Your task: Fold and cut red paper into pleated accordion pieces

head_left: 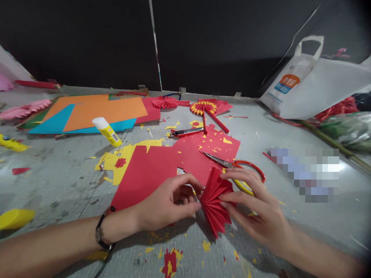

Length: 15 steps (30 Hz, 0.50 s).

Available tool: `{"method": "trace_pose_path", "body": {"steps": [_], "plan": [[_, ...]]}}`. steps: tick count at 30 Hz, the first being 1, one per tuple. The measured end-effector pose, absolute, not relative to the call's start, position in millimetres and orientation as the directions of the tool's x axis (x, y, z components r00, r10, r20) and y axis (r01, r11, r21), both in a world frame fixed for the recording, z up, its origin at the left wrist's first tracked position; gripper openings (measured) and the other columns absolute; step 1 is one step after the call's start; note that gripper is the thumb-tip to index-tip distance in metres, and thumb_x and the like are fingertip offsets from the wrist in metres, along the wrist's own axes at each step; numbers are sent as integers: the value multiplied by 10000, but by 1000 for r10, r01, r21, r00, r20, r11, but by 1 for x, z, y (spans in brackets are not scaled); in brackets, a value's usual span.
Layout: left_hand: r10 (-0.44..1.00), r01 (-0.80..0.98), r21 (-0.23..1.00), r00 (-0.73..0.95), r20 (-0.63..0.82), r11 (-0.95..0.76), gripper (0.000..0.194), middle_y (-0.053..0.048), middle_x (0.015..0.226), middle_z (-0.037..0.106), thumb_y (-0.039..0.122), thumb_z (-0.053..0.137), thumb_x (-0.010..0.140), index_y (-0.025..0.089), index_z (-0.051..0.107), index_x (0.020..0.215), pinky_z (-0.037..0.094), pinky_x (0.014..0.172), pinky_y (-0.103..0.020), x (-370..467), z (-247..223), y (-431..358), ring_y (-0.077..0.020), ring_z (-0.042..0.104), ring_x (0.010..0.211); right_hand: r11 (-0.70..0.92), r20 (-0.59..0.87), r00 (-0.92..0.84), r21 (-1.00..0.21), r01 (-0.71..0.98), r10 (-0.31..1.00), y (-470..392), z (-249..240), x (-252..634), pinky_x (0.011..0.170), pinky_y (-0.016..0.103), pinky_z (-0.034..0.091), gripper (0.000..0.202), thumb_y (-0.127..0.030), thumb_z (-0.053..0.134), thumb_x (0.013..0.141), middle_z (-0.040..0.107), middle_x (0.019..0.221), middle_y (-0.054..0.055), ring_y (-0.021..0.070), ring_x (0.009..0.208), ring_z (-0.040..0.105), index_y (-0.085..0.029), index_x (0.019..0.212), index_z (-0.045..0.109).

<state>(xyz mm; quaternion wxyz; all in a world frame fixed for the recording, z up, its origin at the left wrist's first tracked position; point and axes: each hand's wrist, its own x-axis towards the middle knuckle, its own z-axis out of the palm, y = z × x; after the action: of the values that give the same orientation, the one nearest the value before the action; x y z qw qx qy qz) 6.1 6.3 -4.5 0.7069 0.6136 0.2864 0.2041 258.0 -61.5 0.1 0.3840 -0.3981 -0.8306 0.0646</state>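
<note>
A pleated red paper fan (216,199) is spread between my hands, its folds gathered at the left. My left hand (171,199) pinches at that gathered point with thumb and fingertips. My right hand (257,208) holds the fan's right side, fingers on the pleats. Just beyond my right hand lie scissors (226,162) with red and yellow handles. Red paper sheets (150,170) lie beneath and beyond my left hand, over cut yellow paper (108,161).
A glue stick (107,132) stands tilted at the left, near orange sheets (116,110) and blue sheets (55,121). A box cutter (188,132) and finished paper fans (203,108) are farther back. A white bag (315,87) stands at the right. Scraps litter the surface.
</note>
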Motion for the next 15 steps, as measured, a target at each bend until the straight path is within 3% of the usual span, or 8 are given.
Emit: {"method": "trace_pose_path", "body": {"steps": [5, 10, 12, 15], "plan": [[638, 145, 988, 766, -74, -60, 458, 27, 830, 597, 305, 739, 912, 211, 596, 1337, 421, 586, -207, 5, -1, -1, -105, 525, 667, 691, 556, -431, -436, 576, 711, -65, -6, 257, 1108, 470, 472, 224, -53, 636, 981, 541, 1414, 116, 264, 1358, 520, -225, 1120, 664], [633, 144, 918, 762, 137, -371, 246, -48, 973, 748, 235, 626, 991, 200, 723, 1215, 500, 742, -259, 3, -2, 2, -162, 647, 826, 733, 564, -484, -391, 557, 669, -65, -8, 259, 1123, 508, 479, 337, -48, 645, 970, 496, 1471, 143, 288, 1393, 492, -205, 1268, 646], [626, 125, 894, 755, 195, -429, 221, -57, 1015, 778, 211, 589, 1013, 199, 752, 1161, 506, 804, -272, 3, -1, 4, -173, 673, 888, 741, 573, -487, -381, 554, 659, -66, -4, 260, 1117, 504, 485, 384, -34, 638, 963, 510, 1454, 151, 289, 1382, 503, -194, 1312, 631], [666, 153, 886, 718, 204, -437, 210, -47, 927, 767, 217, 575, 1017, 182, 767, 1095, 480, 736, -255, 3, 0, 4, -158, 650, 810, 747, 598, -467, -399, 531, 651, -68, 5, 261, 1079, 472, 508, 303, -49, 650, 938, 570, 1354, 135, 274, 1293, 569, -187, 1207, 647]]}}
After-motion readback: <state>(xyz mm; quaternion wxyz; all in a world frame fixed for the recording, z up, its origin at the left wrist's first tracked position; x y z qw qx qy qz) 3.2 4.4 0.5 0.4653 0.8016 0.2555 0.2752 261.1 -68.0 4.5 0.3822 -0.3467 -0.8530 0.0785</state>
